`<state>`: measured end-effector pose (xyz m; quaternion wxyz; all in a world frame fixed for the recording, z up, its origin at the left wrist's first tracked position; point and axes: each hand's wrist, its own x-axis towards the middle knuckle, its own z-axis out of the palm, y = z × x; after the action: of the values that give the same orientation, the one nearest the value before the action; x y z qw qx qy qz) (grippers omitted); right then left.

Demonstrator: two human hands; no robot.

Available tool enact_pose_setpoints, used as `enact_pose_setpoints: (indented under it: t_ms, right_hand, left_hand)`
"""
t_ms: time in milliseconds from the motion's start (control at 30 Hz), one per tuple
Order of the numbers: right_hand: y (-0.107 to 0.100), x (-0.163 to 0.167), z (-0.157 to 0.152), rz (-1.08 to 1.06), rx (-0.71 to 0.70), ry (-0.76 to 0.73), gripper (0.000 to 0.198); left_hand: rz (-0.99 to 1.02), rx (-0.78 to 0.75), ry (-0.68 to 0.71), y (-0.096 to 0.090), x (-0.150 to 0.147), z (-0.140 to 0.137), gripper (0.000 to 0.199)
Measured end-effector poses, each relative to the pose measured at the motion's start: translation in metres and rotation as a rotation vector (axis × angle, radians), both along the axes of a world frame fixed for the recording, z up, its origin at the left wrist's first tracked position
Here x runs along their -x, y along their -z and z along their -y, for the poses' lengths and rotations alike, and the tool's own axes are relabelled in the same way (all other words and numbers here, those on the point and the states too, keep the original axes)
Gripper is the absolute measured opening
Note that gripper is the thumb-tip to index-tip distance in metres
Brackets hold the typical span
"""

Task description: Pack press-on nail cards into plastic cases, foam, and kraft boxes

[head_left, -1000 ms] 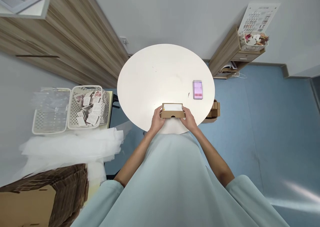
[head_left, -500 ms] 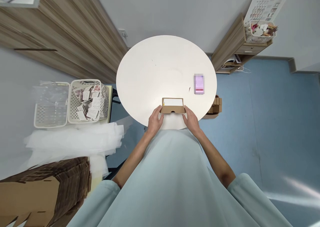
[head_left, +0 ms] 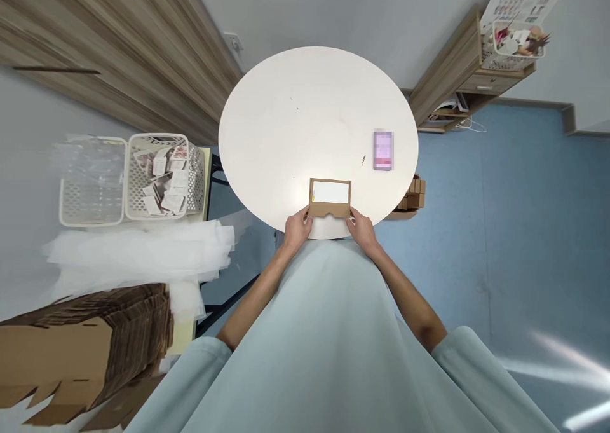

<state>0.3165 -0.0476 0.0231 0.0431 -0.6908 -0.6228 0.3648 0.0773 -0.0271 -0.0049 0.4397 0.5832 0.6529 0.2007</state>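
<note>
A small brown cardboard box (head_left: 329,210) with a white panel on its upper face sits at the near edge of the white oval table (head_left: 314,109). Its front side carries a notch in the middle. My left hand (head_left: 298,227) grips the box at its left front corner, thumb and fingers closing on the edge. At the right front corner my right hand (head_left: 362,229) holds it the same way. A phone-sized object (head_left: 383,150) with a blurred pink and purple face lies on the table to the right.
White baskets (head_left: 189,182) of cards and clear plastic bags stand at left, above white wrapping sheets (head_left: 143,252) and stacked flat cardboard (head_left: 52,357). Small brown boxes (head_left: 413,194) sit low beyond the table's right edge. A cabinet (head_left: 495,80) bears another basket (head_left: 512,54).
Both hands have closed in on the box's front corners. The box is tipped so more of its white upper panel shows. My view has shifted slightly.
</note>
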Motion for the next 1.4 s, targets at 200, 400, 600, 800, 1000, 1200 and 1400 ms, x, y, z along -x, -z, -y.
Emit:
enact_pose_setpoints:
  t_ms: [200, 400, 600, 800, 1000, 1200, 1400]
  right_hand:
    - [0.010, -0.004, 0.002, -0.248, -0.061, 0.145, 0.039]
    - [0.025, -0.006, 0.000, -0.231, -0.067, 0.224, 0.042]
    - [0.041, -0.008, -0.004, -0.235, -0.070, 0.265, 0.045]
    - [0.059, -0.012, -0.009, -0.253, -0.173, 0.281, 0.040]
    - [0.075, -0.017, -0.013, -0.264, -0.229, 0.278, 0.044]
    - [0.070, -0.018, -0.012, -0.419, -0.205, 0.232, 0.055]
    - [0.032, -0.020, -0.007, -0.547, -0.215, 0.255, 0.049]
  left_hand:
    - [0.107, 0.032, -0.075, 0.003, -0.004, 0.003, 0.045]
    - [0.147, 0.003, -0.121, 0.013, -0.004, 0.002, 0.037]
    - [0.124, 0.037, -0.173, 0.024, -0.007, -0.004, 0.050]
    - [0.029, 0.039, -0.134, 0.022, -0.005, -0.014, 0.048]
    - [0.102, 0.015, -0.133, 0.030, -0.001, -0.019, 0.060]
    - [0.247, 0.035, -0.144, 0.038, 0.002, -0.019, 0.060]
    - [0.252, -0.036, -0.156, 0.008, 0.013, -0.010, 0.046]
